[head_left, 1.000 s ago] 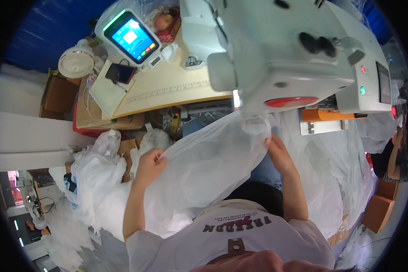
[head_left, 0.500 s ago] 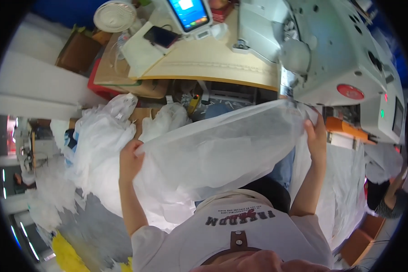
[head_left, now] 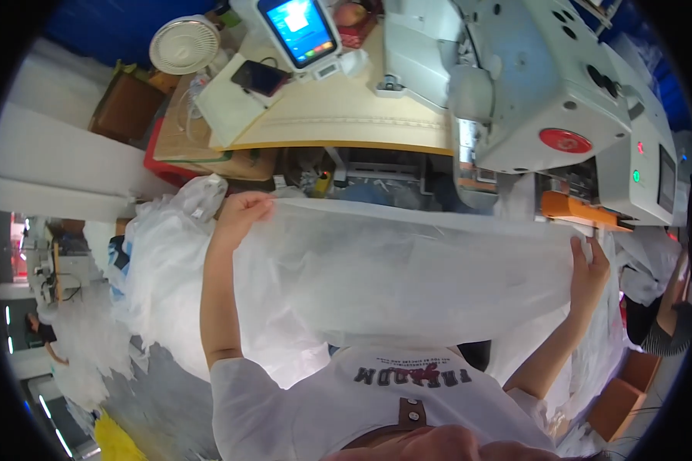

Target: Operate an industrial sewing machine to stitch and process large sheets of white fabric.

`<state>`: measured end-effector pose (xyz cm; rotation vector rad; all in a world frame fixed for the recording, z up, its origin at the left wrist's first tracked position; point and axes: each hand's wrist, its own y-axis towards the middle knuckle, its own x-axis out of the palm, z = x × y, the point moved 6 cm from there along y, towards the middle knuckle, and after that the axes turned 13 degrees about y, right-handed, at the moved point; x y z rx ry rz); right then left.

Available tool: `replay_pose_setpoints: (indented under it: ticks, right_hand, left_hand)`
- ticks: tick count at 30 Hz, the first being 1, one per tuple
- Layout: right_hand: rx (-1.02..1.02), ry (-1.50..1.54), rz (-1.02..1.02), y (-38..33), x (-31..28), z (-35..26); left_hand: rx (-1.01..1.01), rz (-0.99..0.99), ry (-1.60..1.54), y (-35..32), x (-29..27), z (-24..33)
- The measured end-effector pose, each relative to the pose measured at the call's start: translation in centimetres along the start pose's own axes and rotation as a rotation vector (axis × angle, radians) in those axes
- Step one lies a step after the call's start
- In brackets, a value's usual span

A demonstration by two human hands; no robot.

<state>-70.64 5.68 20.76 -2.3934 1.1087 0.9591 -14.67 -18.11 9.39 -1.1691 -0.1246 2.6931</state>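
Note:
A wide piece of thin, see-through white fabric (head_left: 407,269) is stretched between my hands in front of the worktable. My left hand (head_left: 244,217) pinches its upper left corner, just below the table's front edge. Further right, my right hand (head_left: 589,265) grips the other end of the edge, fingers partly behind the cloth. The upper edge runs almost level and taut, with soft folds beneath. Right of the table stands a large white sewing machine (head_left: 545,100), its head (head_left: 469,146) above the fabric's edge and apart from it.
The wooden table (head_left: 338,123) holds a lit screen (head_left: 300,34), a phone (head_left: 259,77) and a small fan (head_left: 184,44). An orange machine part (head_left: 580,207) juts near my right hand. White fabric heaps (head_left: 161,269) lie at left; a person's arm (head_left: 675,288) shows far right.
Both hands have spread further apart: my left rose toward the table, my right moved right and down. The fabric's edge has left the machine head and is now nearly level.

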Motion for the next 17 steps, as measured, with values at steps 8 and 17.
replay_pose_setpoints:
  ticks: [8,17]
  right_hand:
    - [-0.338,0.178,0.42,1.1,2.8,-0.7]
    - [-0.376,-0.05,0.255,3.5,4.6,-1.0]
  left_hand:
    - [-0.1,-0.054,-0.403,-0.2,1.1,2.5]
    - [0.036,0.222,0.236,-3.0,-0.4,3.6]
